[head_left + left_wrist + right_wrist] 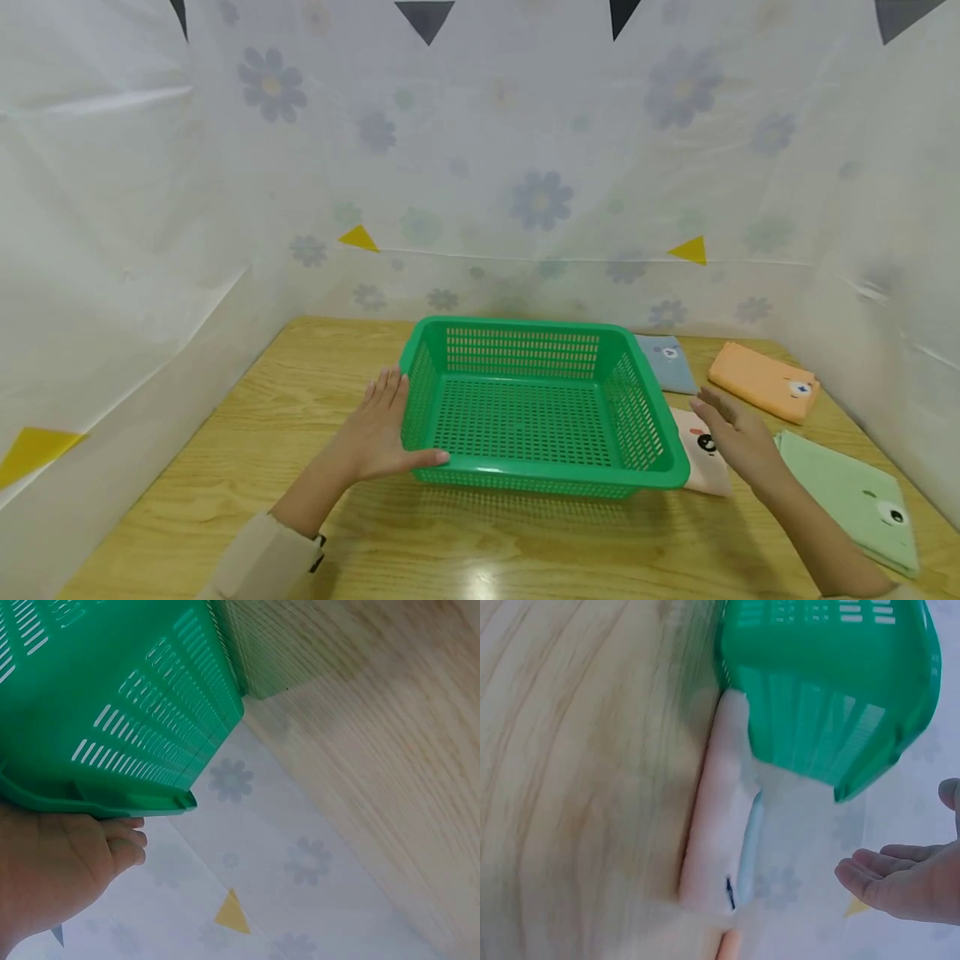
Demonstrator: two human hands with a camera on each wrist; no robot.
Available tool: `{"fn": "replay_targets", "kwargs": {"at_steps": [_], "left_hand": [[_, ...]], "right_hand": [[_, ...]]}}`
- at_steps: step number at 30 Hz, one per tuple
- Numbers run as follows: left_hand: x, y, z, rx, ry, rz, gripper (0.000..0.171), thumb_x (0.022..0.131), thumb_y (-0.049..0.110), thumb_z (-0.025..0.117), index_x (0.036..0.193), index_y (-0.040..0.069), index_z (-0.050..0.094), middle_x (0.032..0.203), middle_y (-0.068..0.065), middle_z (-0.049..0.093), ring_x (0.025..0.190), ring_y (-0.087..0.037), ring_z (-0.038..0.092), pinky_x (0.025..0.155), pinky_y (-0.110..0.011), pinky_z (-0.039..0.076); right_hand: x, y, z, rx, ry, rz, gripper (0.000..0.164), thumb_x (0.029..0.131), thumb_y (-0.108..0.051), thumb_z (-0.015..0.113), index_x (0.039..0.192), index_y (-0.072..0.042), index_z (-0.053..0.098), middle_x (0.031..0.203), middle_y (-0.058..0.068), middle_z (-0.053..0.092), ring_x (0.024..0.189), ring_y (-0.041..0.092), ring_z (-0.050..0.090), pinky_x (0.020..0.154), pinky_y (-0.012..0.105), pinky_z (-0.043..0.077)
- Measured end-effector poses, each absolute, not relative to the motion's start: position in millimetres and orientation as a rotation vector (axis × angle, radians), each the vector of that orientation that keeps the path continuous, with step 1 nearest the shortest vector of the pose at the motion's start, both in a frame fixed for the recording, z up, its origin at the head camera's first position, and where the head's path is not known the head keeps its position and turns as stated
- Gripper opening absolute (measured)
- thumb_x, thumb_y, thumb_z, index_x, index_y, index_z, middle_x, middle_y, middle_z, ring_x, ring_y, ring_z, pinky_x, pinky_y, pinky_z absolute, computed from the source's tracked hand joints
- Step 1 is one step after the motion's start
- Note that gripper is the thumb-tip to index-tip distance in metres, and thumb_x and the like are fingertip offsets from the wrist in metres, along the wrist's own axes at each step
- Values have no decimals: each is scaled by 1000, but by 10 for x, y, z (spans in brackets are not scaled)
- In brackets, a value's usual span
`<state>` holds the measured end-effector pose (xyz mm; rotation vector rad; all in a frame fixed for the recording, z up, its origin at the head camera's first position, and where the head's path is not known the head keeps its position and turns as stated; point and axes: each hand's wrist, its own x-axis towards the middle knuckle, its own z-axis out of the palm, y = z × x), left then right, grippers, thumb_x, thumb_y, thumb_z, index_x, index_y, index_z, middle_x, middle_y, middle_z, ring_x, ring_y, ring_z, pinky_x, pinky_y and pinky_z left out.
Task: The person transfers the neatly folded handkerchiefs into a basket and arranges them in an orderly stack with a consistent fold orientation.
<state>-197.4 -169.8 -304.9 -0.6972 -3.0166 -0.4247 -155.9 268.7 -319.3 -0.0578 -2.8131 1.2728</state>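
Observation:
A green plastic basket [551,473] with slotted walls stands upright on the table, nothing inside it. My left hand [375,437] rests on its near left corner, fingers straight along the left rim and thumb laid over the front rim. In the left wrist view, the palm [60,859] is right at the rim. My right hand [738,442] hovers apart from the basket's right side, fingers extended and holding nothing. Beneath and beside that hand lies a folded pink cloth [705,477] with a printed face, close against the basket and partly hidden by it.
Behind the pink cloth lies a folded blue cloth [667,367]. Further right are a folded orange cloth [753,375] and a folded light green cloth [836,492], both with printed faces. White flowered sheeting [480,150] encloses the wooden table [247,467] at the back and sides.

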Motion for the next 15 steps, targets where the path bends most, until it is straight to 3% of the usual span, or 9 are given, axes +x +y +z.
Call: {"fn": "replay_targets", "kwargs": {"at_steps": [15], "left_hand": [[-1970, -1694, -3056, -685, -3021, -436, 120, 72, 75, 55, 145, -10, 10, 154, -26, 0, 143, -38, -1, 116, -52, 9]], "right_hand": [[-1623, 3048, -3347, -258, -2782, 1551, 82, 97, -55, 22, 146, 7, 2, 145, 38, 17, 130, 52, 25, 102, 57, 33]]}}
